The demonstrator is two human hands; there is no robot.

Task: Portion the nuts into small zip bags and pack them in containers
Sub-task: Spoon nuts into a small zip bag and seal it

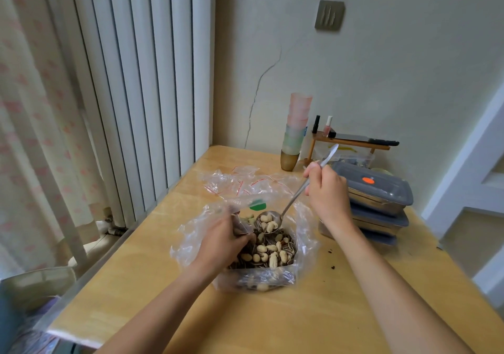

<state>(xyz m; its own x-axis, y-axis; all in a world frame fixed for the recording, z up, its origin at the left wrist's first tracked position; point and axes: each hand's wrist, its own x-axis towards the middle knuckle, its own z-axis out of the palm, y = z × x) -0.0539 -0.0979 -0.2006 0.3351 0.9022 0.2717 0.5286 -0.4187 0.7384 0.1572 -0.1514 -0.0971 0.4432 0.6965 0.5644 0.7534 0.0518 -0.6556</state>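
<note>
- I see my left hand (223,240) over the large clear bag (305,233) of peanuts and sunflower seeds (268,252) on the desk (313,312), fingers pinching a small zip bag (241,225) open.
- Empty zip bags (231,183) with red strips lie behind.
- My right hand (326,188) grips a spoon (268,221) loaded with nuts beside that small bag.
- Stacked grey-lidded containers (381,198) sit right; an orange sticker (368,180), no writing I can read.

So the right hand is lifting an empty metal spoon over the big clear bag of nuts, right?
Not quite: the head view shows the long metal spoon in the right hand loaded with peanuts and seeds, not empty. It is indeed over the big clear plastic bag of nuts.
</note>
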